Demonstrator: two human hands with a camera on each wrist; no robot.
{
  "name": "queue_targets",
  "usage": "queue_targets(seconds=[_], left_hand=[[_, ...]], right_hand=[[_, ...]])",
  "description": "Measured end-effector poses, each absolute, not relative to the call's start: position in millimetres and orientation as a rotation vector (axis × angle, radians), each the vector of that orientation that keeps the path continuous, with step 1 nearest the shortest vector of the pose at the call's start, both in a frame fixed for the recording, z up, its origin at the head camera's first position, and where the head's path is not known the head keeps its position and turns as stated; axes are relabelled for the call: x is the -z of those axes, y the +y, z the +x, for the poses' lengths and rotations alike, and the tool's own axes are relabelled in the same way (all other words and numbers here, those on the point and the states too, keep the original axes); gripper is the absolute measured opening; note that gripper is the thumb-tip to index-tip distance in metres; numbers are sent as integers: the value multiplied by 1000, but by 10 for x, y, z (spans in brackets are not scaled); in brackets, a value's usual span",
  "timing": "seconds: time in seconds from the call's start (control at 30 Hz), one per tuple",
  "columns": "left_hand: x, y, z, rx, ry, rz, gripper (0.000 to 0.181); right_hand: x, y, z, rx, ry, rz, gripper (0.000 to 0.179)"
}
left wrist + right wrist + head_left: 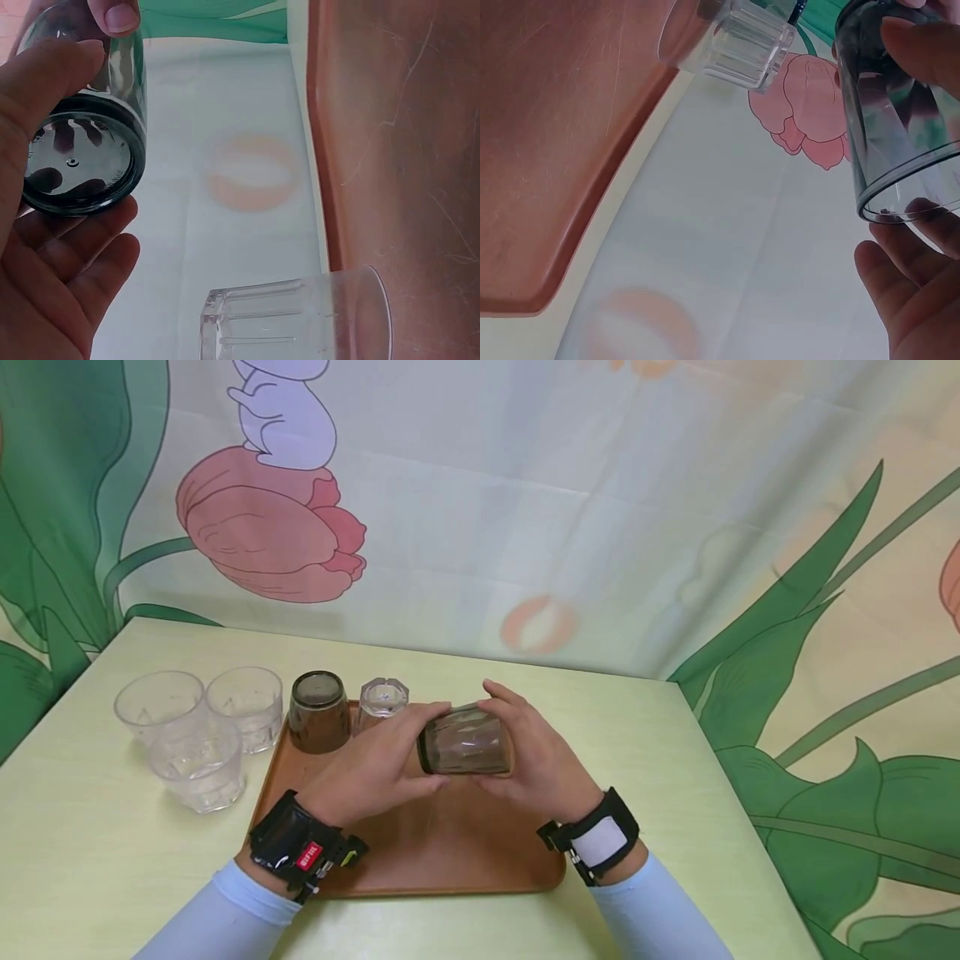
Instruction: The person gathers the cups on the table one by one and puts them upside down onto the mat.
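Above the brown tray [450, 856], a smoky grey drinking glass [467, 745] lies on its side between both hands. My left hand [372, 774] grips its base end, thumb on one side and fingers on the other; the thick round base [82, 161] faces the left wrist view. The right hand [538, 758] holds the rim end, and the open rim [907, 176] shows in the right wrist view. On the tray's far left corner, a second smoky glass [319, 714] stands upside down. Beside it a clear faceted glass [384, 697] is also upside down, partly hidden behind my left hand.
Three clear glasses stand upright close together on the table left of the tray: one at the back left [159, 697], one at the back right [246, 706], one in front [198, 764]. A printed cloth [450, 527] hangs behind the pale table [637, 752].
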State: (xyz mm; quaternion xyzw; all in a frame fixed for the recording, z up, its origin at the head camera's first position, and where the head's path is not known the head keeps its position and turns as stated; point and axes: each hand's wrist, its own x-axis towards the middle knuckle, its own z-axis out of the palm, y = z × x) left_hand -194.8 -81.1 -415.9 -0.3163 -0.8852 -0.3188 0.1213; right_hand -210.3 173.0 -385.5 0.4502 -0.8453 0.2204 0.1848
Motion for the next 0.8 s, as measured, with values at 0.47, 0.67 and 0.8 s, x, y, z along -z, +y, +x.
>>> queue_targets(seconds=[0.47,0.67,0.8], left_hand=[[4122,-791,-1936,911,-2541,-941,90],[4095,-797,-1918,914,-2541,-950,90],[4089,-802,-1915,911,-2541,-954,91]], right_hand=[[3896,1749,-2114,-756,-2458,1192,100],[3904,1748,-2121,-834,-2459,1204,100],[3905,1742,-2121,-866,-2445,1210,101]])
